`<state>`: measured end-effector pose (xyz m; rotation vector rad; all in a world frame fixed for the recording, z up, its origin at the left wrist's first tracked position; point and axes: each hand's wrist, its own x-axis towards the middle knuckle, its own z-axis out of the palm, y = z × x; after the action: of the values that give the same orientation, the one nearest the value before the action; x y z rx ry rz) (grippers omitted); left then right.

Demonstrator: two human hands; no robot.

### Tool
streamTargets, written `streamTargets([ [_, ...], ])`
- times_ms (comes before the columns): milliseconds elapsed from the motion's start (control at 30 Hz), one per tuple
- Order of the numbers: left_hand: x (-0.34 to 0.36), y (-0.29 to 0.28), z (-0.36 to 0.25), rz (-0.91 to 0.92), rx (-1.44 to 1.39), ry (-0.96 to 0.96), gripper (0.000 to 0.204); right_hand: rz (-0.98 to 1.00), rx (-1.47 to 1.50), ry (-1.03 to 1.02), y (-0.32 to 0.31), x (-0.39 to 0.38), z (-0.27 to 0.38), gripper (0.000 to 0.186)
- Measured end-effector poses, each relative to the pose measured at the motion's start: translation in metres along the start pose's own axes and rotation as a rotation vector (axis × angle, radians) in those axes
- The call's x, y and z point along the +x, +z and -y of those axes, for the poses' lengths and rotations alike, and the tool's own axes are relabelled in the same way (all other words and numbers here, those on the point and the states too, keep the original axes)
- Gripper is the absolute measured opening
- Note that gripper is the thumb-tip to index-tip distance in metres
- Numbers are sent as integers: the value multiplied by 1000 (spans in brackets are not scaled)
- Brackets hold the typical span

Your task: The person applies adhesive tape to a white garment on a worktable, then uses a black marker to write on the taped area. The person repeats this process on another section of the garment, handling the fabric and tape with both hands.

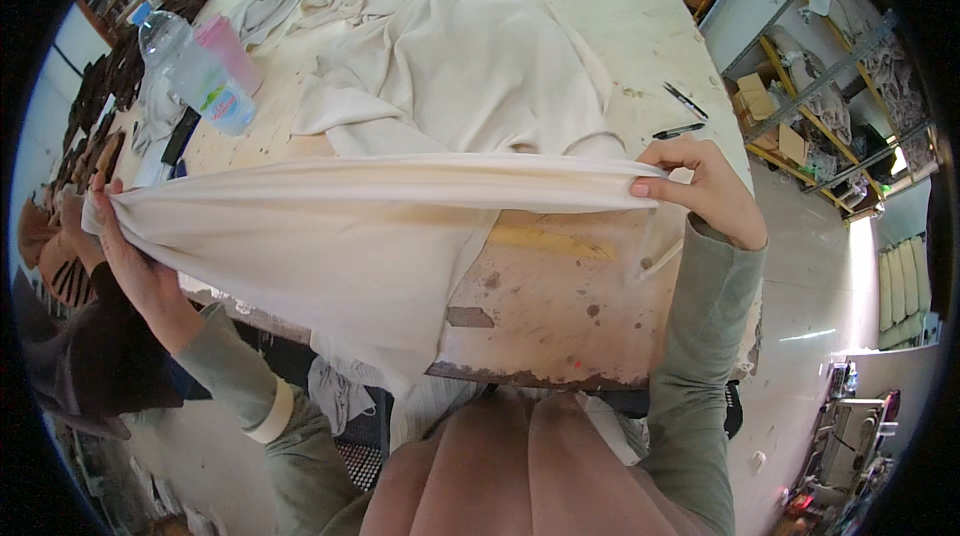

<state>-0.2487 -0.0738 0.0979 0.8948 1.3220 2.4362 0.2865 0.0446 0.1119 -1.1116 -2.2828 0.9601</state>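
Note:
A cream cloth point(330, 236) is stretched from side to side in front of me, above the near part of the table. Its upper edge forms a long folded band between my hands. At the far left, my left hand point(140, 261) is closed on the gathered end, with some fingers hidden. My right hand point(708, 188) pinches the band's other end between thumb and fingers. The cloth's lower part hangs over the table's front edge toward my lap. Behind the band, a large crumpled heap of cream cloth point(460, 56) covers the table's middle.
The worn table point(560, 316) has stains and a ragged front edge. A clear water bottle point(205, 81) and a pink cup point(230, 54) stand at left. Two pens point(680, 129) lie at right. Beyond the table's right side are shelves point(820, 96). Something dark point(120, 346) is near my left forearm.

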Motion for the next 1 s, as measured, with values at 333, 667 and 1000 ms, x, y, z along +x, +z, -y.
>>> streamTargets([
  [333, -74, 32, 74, 91, -47, -542, 44, 36, 18, -134, 66, 23, 9, 21],
  [667, -208, 100, 18, 855, 134, -525, 21, -1, -4, -353, 85, 16, 24, 18],
  [1000, -181, 60, 12, 340, -81, -420, 16, 57, 298, 74, 63, 35, -5, 12],
])
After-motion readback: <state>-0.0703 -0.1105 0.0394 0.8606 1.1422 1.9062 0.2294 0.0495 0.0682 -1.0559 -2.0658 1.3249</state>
